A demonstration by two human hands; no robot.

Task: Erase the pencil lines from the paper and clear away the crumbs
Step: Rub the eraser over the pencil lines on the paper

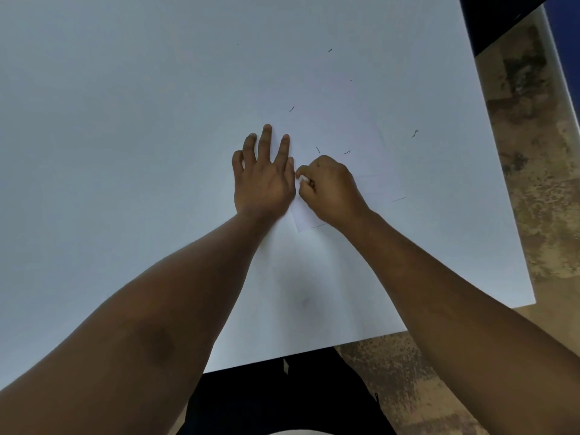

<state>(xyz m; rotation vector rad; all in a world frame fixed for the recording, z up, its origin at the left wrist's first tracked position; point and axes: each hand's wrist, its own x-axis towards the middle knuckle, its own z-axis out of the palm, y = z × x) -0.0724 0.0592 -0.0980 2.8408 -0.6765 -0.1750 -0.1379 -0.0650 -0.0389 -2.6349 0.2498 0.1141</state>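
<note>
A white sheet of paper (373, 158) lies on the white table, its edges faint; one near corner shows below my hands. My left hand (263, 174) presses flat on the paper's left part, fingers spread. My right hand (329, 189) is closed around a small white eraser (302, 178), whose tip touches the paper right beside my left hand. Several dark eraser crumbs (346, 151) lie scattered on the paper and on the table beyond it, one crumb (415, 133) further right. No pencil lines can be made out.
The white table (125, 152) fills most of the view; its right edge (514, 233) and near edge drop to a mottled brown floor (543, 196). A dark object sits at the top right corner. My dark-clothed lap shows below the near edge.
</note>
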